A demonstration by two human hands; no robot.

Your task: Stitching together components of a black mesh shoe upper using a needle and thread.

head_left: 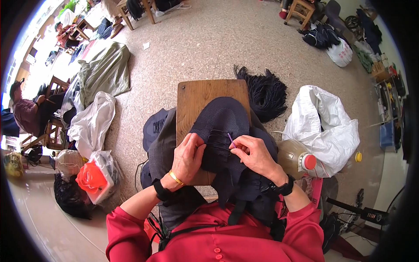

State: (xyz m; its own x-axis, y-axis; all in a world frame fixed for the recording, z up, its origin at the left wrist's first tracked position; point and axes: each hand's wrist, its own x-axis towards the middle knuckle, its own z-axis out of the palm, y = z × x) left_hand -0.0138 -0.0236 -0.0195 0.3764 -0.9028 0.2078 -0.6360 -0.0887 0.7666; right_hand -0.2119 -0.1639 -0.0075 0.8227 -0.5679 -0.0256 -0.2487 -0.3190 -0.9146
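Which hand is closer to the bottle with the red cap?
Right. The right hand is just to the left of the bottle; the left hand is farther off, by the left edge of the dark cloth.

The person wears a bright red top (248, 240) with small round red buttons (217, 250) down the front and sleeves (128, 229) ending near the elbows. A thin black strap (196, 229) crosses the waist. The left forearm (142, 204) bears a gold bracelet (175, 178) and a black wristband (162, 191); the right forearm (301, 199), another dark band (286, 185).
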